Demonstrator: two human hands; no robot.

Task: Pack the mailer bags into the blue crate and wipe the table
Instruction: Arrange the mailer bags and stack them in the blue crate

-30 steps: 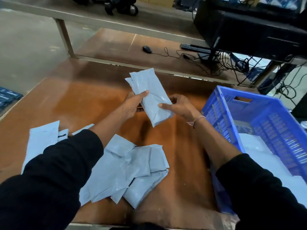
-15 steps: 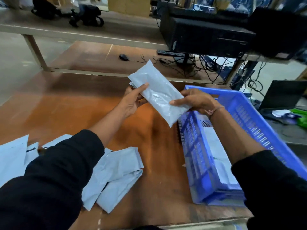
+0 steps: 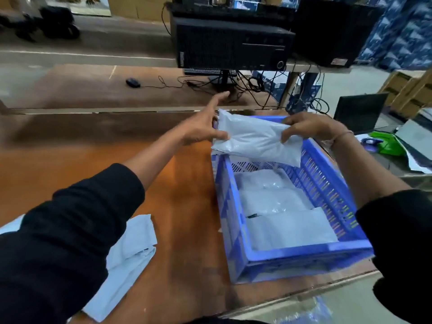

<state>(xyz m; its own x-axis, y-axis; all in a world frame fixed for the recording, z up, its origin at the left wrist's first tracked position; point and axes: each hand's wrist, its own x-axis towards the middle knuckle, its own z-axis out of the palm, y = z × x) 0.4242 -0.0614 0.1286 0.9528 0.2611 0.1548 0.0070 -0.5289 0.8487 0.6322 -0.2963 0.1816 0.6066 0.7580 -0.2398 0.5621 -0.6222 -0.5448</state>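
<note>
I hold a grey mailer bag (image 3: 254,140) level over the far end of the blue crate (image 3: 236,218). My right hand (image 3: 306,127) grips its right edge. My left hand (image 3: 203,127) touches its left end with the thumb on it and the fingers stretched out forward. Several grey mailer bags (image 3: 280,211) lie flat inside the crate. More grey mailer bags (image 3: 131,249) lie in a loose pile on the brown table (image 3: 182,206) at the lower left, partly hidden by my left sleeve.
A black computer case (image 3: 231,43) stands on the far shelf, with tangled cables (image 3: 247,85) and a mouse (image 3: 132,82) on the lower board behind the table. A laptop (image 3: 360,113) and a green item (image 3: 388,143) lie to the right of the crate.
Both hands carried the mailer bag rightward from over the table to above the crate's far end. My left hand's fingers have spread off the bag.
</note>
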